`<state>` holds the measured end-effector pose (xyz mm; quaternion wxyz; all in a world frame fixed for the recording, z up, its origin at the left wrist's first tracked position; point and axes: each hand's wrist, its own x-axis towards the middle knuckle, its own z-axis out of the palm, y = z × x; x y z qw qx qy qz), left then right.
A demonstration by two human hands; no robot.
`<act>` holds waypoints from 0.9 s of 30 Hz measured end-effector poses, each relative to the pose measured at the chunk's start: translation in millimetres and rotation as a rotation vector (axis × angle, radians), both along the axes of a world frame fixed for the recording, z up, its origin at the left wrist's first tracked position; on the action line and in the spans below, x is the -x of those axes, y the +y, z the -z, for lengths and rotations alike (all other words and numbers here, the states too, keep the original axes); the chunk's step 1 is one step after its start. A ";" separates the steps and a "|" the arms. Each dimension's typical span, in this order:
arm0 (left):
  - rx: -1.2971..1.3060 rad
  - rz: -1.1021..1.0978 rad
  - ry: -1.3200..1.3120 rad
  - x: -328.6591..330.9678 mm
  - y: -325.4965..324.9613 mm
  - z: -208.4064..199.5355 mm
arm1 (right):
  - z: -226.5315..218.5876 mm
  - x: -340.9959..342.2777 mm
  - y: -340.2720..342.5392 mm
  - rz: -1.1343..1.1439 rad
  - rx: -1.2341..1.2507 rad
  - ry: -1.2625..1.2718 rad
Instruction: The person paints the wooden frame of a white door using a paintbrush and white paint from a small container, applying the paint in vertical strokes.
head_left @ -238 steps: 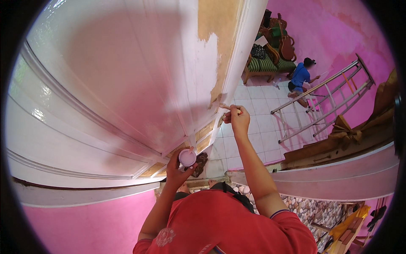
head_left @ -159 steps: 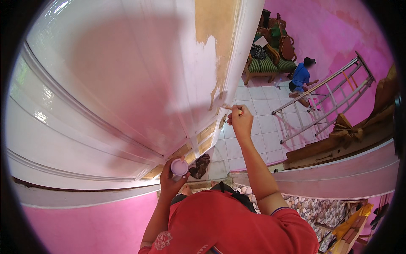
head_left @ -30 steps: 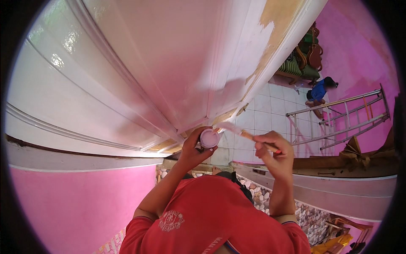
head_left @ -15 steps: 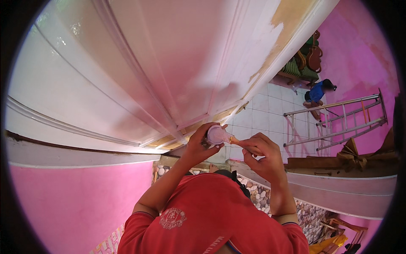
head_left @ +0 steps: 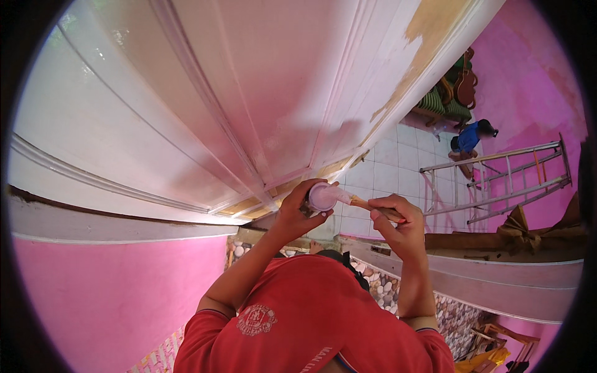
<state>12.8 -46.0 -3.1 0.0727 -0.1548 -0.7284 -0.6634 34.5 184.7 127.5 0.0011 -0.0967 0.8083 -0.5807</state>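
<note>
My left hand is wrapped round a small open can of pale paint, its mouth turned up. A paintbrush with a wooden handle is gripped in my right hand. Its whitish, paint-coated bristles touch or lie just over the can's right rim; I cannot tell which. In front of both hands stands a large panelled door, mostly white and pinkish. Bare tan patches show near its right edge and along its lower part.
Beyond the door, a metal ladder leans across the tiled floor. A person in blue is low beside the pink wall. Behind them is a green-striped seat. Brown cloth hangs at the right.
My right hand has shifted right, drawing the paintbrush from over the can's mouth to its rim. My left hand and the can moved slightly right in the view.
</note>
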 end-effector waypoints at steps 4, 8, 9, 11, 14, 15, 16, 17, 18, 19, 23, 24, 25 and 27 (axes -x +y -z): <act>0.014 -0.015 0.009 0.9 1.6 -2.8 | 9.6 -1.2 3.4 0.098 0.160 -0.175; 0.035 -0.015 0.017 2.8 2.8 -1.8 | 17.4 1.6 8.0 0.169 0.326 -0.307; 0.023 -0.006 0.007 3.3 3.1 -2.8 | 19.0 2.3 8.4 0.189 0.371 -0.338; 0.012 0.005 -0.002 4.3 4.0 -5.4 | 22.1 3.2 9.1 0.208 0.391 -0.358; 0.008 0.016 0.001 6.8 6.3 -8.9 | 31.2 3.9 10.9 0.231 0.454 -0.392; 0.011 0.023 0.002 8.0 7.4 -9.4 | 34.7 3.6 11.8 0.234 0.496 -0.404; 0.013 0.031 0.003 9.2 8.5 -9.8 | 38.0 2.7 12.1 0.239 0.498 -0.400; 0.012 0.041 0.010 10.8 10.0 -9.5 | 40.3 2.2 12.4 0.231 0.531 -0.429; 0.004 0.037 -0.007 11.2 10.6 -8.0 | 41.9 2.5 12.6 0.224 0.564 -0.457; -0.003 0.033 -0.024 11.9 11.5 -7.5 | 42.7 3.6 12.3 0.233 0.565 -0.448; -0.017 0.044 -0.059 16.1 15.4 -7.4 | 47.5 10.1 16.5 0.301 0.721 -0.410; -0.015 0.035 -0.034 17.7 15.6 -4.0 | 48.4 13.7 18.6 0.335 0.755 -0.372; -0.014 0.026 -0.009 18.5 15.5 -2.1 | 49.3 18.0 21.3 0.340 0.758 -0.367; 0.011 0.019 -0.034 16.9 15.4 -3.3 | 51.8 29.2 28.4 0.411 0.768 -0.256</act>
